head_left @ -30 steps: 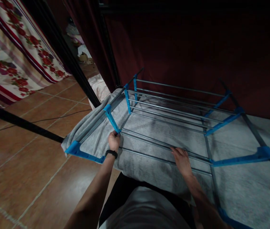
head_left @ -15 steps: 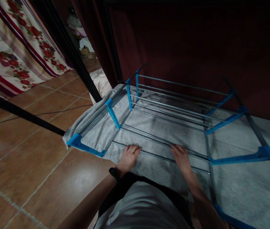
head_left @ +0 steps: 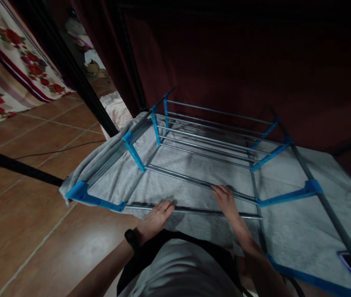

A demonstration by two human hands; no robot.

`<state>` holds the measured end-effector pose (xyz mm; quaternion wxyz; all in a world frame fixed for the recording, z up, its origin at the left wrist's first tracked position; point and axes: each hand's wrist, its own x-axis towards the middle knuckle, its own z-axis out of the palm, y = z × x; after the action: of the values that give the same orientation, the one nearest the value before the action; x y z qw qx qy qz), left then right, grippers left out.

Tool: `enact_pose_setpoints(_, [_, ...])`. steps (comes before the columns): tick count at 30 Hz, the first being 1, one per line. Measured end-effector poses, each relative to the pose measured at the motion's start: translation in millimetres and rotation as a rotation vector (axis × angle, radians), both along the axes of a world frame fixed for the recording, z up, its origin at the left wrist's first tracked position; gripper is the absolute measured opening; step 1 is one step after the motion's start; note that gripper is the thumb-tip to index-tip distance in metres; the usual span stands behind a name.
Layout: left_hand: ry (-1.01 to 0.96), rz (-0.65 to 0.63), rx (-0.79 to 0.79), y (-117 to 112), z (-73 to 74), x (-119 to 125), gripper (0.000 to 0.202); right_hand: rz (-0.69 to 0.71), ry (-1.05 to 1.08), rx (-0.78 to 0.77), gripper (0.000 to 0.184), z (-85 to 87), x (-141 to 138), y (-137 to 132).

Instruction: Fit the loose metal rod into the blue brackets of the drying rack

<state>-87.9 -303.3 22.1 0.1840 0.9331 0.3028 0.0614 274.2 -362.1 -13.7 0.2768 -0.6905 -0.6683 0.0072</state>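
Observation:
A rack frame of grey metal rods and blue plastic brackets lies on a grey blanket in front of me. My left hand curls over the nearest metal rod, fingers closed on it. That rod's left end lies at the near-left blue bracket; whether it is seated there I cannot tell. My right hand reaches across this rod, and its bent fingertips grip the pair of rods just beyond. Several more rods span the far brackets.
A black pole and a slanting black post stand at the left. A cable crosses the tiled floor. Dark red cloth hangs behind the rack. A dark flat object with a pale edge lies at right.
The nearest rod's left end has come toward me, to the near-left bracket, along with my left hand. My right hand stays at the rod pair. The whole view has shifted right.

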Motion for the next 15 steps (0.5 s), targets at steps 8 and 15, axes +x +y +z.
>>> enact_pose_setpoints(8, [-0.106, -0.075, 0.061, 8, -21.6, 23, 0.059, -0.054, 0.041, -0.175, 0.030, 11.9, -3, 11])
enact_pose_setpoints(15, [-0.166, -0.017, 0.186, 11, -34.8, 46, 0.038, -0.049, 0.046, -0.260, 0.032, 13.8, -2, 13])
